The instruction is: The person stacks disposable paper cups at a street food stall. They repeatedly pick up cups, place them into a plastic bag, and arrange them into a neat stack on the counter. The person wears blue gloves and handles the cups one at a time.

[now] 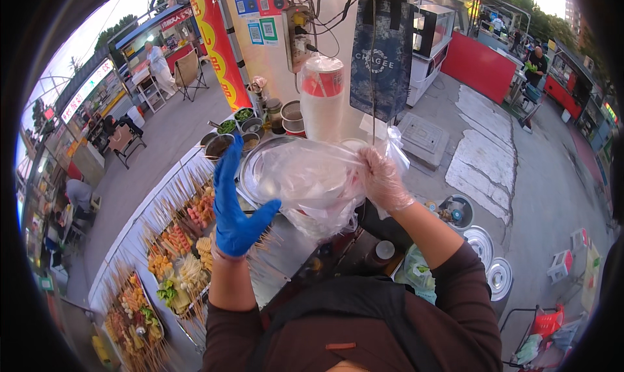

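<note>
My left hand (239,206), in a blue glove, is raised with thumb and fingers apart and nothing between them, left of a clear plastic bag. My right hand (382,179), in a thin clear plastic glove, grips the gathered edge of the clear plastic bag (307,172). The bag spreads over part of a round metal tray (248,169), and what lies beneath is blurred by the film. Behind it stands a tall stack of bowls (321,103) wrapped in clear plastic. Trays of skewered food (178,240) lie to the left, below and beside my left hand.
Metal cups of sauce (219,146) and chopped greens (227,126) stand at the back left. More skewers (134,313) fill a tray at lower left. A dark blue cloth bag (382,60) hangs behind. Metal lids (480,245) and a bin (457,211) are at right. People are at distant stalls.
</note>
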The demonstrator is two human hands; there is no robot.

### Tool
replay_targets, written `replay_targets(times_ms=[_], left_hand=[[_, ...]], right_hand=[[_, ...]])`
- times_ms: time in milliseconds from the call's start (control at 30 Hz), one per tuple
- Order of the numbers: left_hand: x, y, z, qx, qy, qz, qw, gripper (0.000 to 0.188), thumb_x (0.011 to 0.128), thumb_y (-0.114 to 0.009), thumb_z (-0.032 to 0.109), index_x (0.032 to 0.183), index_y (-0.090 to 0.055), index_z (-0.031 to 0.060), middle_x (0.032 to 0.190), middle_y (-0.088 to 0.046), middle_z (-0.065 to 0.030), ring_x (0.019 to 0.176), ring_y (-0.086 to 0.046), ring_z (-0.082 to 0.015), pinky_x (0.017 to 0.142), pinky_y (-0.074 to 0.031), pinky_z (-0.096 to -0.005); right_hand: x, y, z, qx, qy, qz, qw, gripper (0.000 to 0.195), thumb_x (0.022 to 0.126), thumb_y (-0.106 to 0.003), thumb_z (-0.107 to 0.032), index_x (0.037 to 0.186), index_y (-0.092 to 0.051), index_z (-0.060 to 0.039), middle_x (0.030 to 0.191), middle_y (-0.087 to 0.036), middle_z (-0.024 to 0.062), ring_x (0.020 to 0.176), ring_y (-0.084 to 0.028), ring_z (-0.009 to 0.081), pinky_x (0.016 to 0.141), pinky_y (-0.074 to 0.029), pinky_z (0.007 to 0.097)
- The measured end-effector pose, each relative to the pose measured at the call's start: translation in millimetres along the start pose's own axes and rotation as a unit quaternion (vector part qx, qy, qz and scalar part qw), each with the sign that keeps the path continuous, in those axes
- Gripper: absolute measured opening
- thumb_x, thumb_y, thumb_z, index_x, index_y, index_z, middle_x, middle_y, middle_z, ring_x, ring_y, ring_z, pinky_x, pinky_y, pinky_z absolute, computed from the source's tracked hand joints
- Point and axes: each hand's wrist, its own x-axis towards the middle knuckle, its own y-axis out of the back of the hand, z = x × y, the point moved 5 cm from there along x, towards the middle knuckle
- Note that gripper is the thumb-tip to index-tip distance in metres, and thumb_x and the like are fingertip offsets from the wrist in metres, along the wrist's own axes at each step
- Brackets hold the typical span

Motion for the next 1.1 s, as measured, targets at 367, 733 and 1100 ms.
replay_targets(times_ms=[367,733,1100], left_hand=[[20,-80,-84,-0.064,0.123,-0.332,0.933,0.042,0.098,-0.052,0.035,0.125,-0.059,0.0026,0.119,-0.063,-0.0174,0.115,-0.057,-0.029,0.102,-0.04,-0.0332],[31,-70,-27,0.184,-0.032,-0.335,0.924,0.038,0.085,-0.071,0.027,0.114,-0.066,0.0027,0.11,-0.067,-0.0184,0.104,-0.065,-0.0279,0.088,-0.049,-0.0344],[97,-20,-75,0.086,0.059,-0.114,0.988,0.02,0.093,-0.062,0.018,0.1,-0.069,0.001,0.092,-0.069,-0.0132,0.086,-0.065,-0.0191,0.081,-0.05,-0.0314]], right_hand=[[-5,-15,-4,-0.105,-0.121,-0.128,0.979,0.019,0.087,-0.061,-0.017,0.097,-0.057,-0.002,0.079,-0.063,0.0219,0.078,-0.062,0.0408,0.07,-0.049,0.0444],[11,-29,8,-0.055,-0.262,-0.192,0.944,0.031,0.086,-0.056,-0.027,0.089,-0.068,0.0015,0.087,-0.066,0.0244,0.082,-0.064,0.0368,0.077,-0.049,0.0429],[24,-9,-74,-0.088,-0.009,-0.129,0.988,0.015,0.078,-0.062,-0.013,0.077,-0.061,0.0015,0.08,-0.061,0.0221,0.08,-0.062,0.0387,0.073,-0.048,0.0428]])
